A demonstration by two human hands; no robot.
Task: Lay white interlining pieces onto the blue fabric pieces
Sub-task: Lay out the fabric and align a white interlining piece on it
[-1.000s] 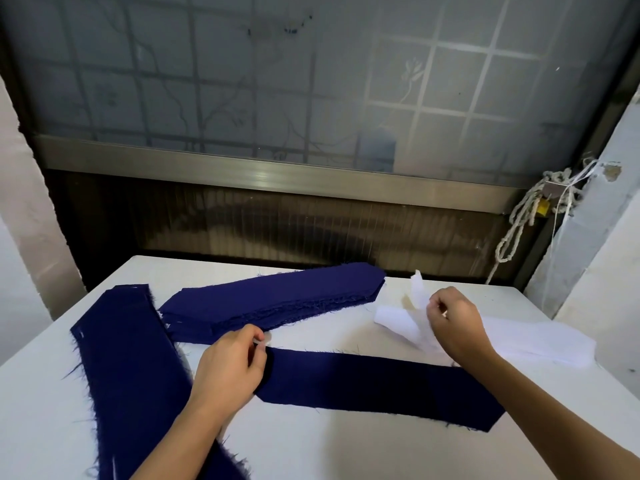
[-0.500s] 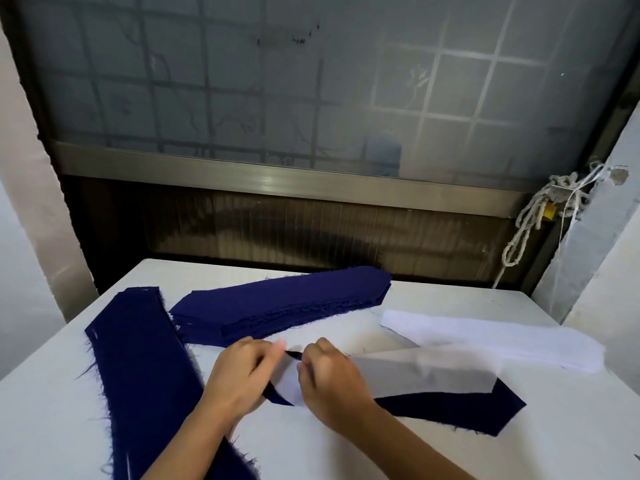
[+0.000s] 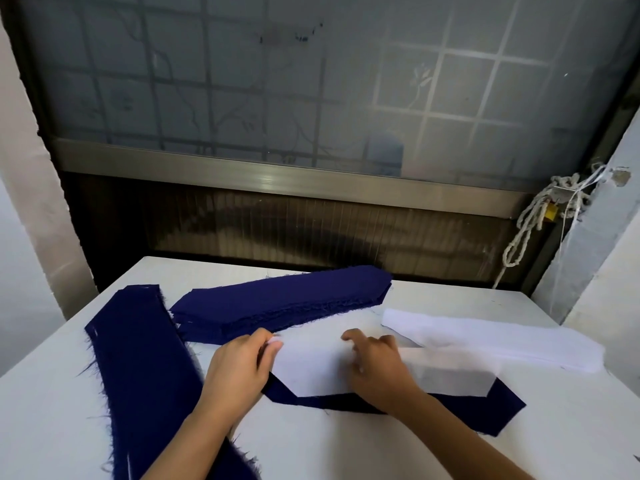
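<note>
- Two blue lots lie left on the counter (image 3: 52, 420): a long strip (image 3: 145, 375) and a stack (image 3: 277, 303).
- Your left hand (image 3: 239, 365) pinches the end of the white interlining piece (image 3: 311, 368), which lies on a third blue piece (image 3: 498, 407).
- Your right hand (image 3: 377, 368) rests on it with fingers bent; gripping or not, I cannot tell.
- Spare interlining (image 3: 502, 341) lies right.

- Bare bench (image 3: 346, 445) lies open along the near edge, between the two forearms, and at the far right corner.
- The long blue strip (image 3: 145, 375) covers the left side from back to front, lying flat.
- The blue stack (image 3: 277, 303) crosses the back middle, and the white interlining stack (image 3: 485, 337) fills the back right.
- The left hand (image 3: 239, 368) and right hand (image 3: 377, 365) occupy the centre, on the white interlining piece (image 3: 311, 368).
- The window wall (image 3: 277, 171) closes off the back, and a rope (image 3: 530, 230) hangs at its right, off the bench.
</note>
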